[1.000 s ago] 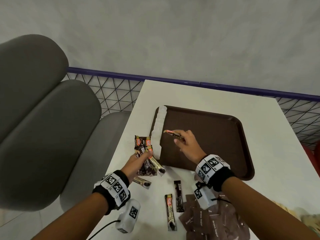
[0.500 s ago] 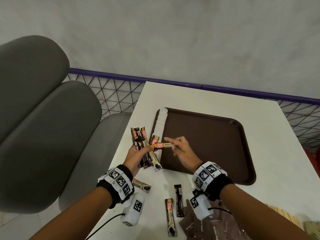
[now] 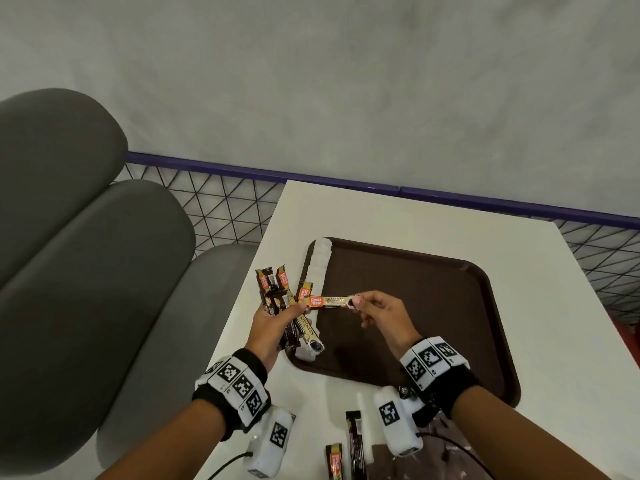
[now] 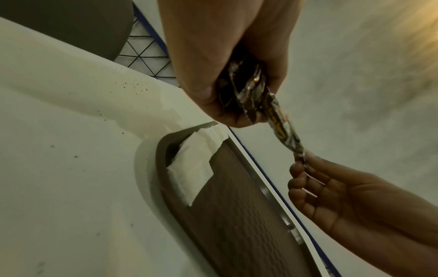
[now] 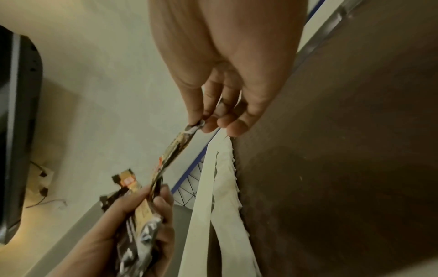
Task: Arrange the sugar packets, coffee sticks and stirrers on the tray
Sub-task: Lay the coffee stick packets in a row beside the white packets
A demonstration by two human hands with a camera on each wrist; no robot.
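A brown tray point(image 3: 433, 317) lies on the white table, with a row of white sugar packets point(image 3: 318, 268) along its left rim. My left hand point(image 3: 277, 320) grips a bundle of coffee sticks point(image 3: 273, 289) over the tray's left edge. My right hand point(image 3: 374, 313) pinches the end of one gold coffee stick point(image 3: 329, 301), which lies level between the two hands; its other end touches the left thumb. In the left wrist view the stick point(image 4: 282, 129) runs from the bundle to the right fingers point(image 4: 298, 168). The right wrist view shows the same stick point(image 5: 175, 148) above the sugar packets point(image 5: 227, 187).
Loose coffee sticks point(image 3: 353, 441) and dark brown packets point(image 3: 440, 455) lie on the table near its front edge. Grey padded seats point(image 3: 86, 271) stand to the left. A mesh fence with a purple rail point(image 3: 485, 202) runs behind the table.
My right hand has carried the single gold stick leftward until it met the bundle, and the two hands now hold it between them. The view has tilted slightly.
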